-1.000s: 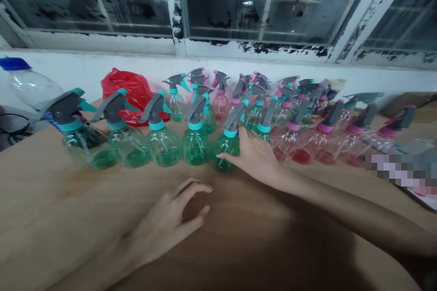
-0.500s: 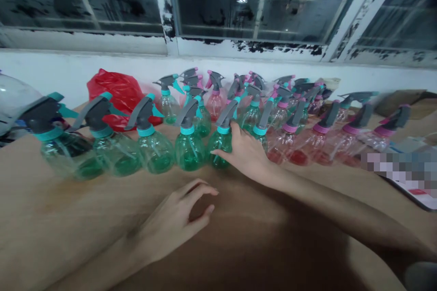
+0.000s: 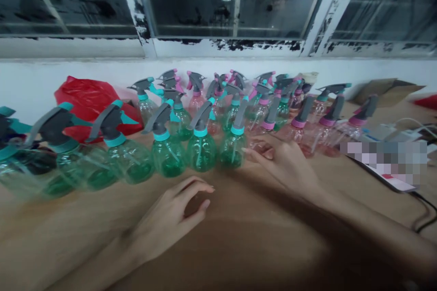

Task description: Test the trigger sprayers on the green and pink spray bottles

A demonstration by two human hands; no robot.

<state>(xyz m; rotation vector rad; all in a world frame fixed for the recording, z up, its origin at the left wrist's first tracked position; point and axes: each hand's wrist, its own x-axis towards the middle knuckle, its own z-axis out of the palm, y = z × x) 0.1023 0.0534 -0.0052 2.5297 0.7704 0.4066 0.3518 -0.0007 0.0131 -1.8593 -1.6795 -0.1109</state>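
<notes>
My right hand point(image 3: 285, 163) is at the lower body of a clear spray bottle with a pink collar point(image 3: 268, 125) and pinkish liquid. Its thumb and fingers are apart in front of that bottle; blur hides whether they touch it. Just left of the thumb stands a green spray bottle point(image 3: 232, 150) with a turquoise collar. My left hand point(image 3: 177, 213) hovers over the table with curled, parted fingers and nothing in them. Nearest to it are two more green spray bottles, one upright point(image 3: 201, 152) and another point(image 3: 169, 157) farther left.
More spray bottles, green point(image 3: 131, 159) and pink point(image 3: 322, 138), continue the front row, with several others behind. A red plastic bag point(image 3: 88, 97) lies back left. At right are a phone point(image 3: 392, 177), cables and a brown paper package point(image 3: 385, 93). Windows rise behind.
My right hand has left a green bottle and moved right to the pink-collared one. The view has swung right, shifting the bottles leftward in it. My left hand keeps its pose.
</notes>
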